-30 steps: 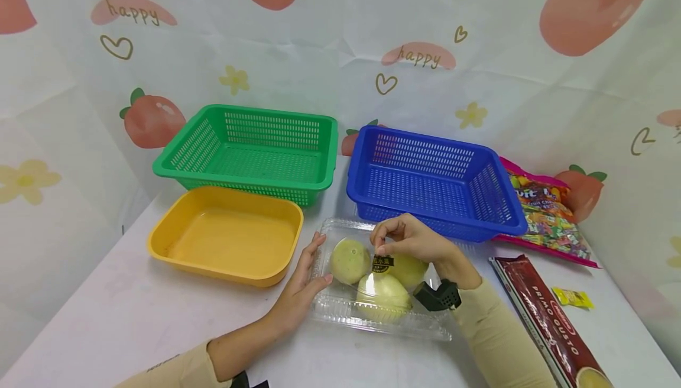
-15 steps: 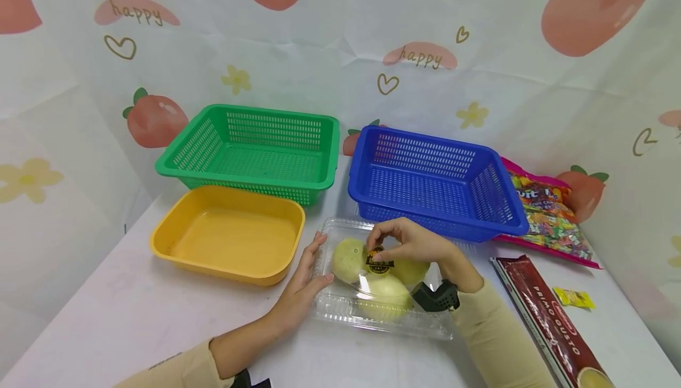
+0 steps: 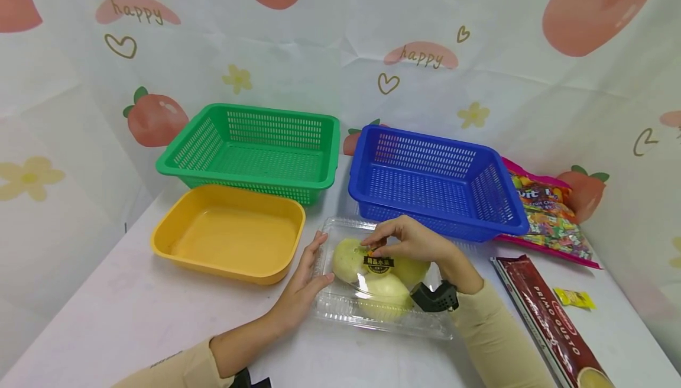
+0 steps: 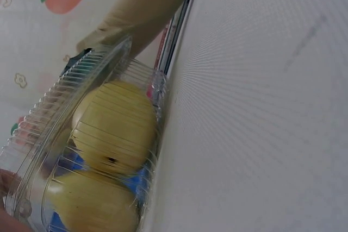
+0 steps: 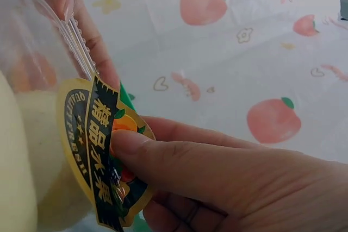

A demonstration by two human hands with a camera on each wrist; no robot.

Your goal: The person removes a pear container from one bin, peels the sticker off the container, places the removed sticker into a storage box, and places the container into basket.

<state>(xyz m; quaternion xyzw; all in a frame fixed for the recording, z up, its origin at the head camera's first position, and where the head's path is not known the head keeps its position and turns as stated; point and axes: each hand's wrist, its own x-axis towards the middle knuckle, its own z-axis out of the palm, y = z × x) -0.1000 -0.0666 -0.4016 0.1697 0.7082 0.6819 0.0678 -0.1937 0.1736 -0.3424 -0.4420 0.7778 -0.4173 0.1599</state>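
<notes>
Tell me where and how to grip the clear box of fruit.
I'd grip the clear box by its left and right walls, coming in from both sides: it lies flat and wide, the left hand rests along its left side, and the blue basket crowds its far edge.

My sleeves were beige: the left sleeve [image 3: 183,370] bore a short line of dark marking [image 3: 166,359], too small to read, and the right sleeve [image 3: 500,340] showed soft creases in its cloth. An angular black wrist unit [image 3: 433,298] with small holes sat by my right cuff, a second black unit [image 3: 242,378], partly visible, by my left. My fingers [image 5: 147,155] were bare.
</notes>
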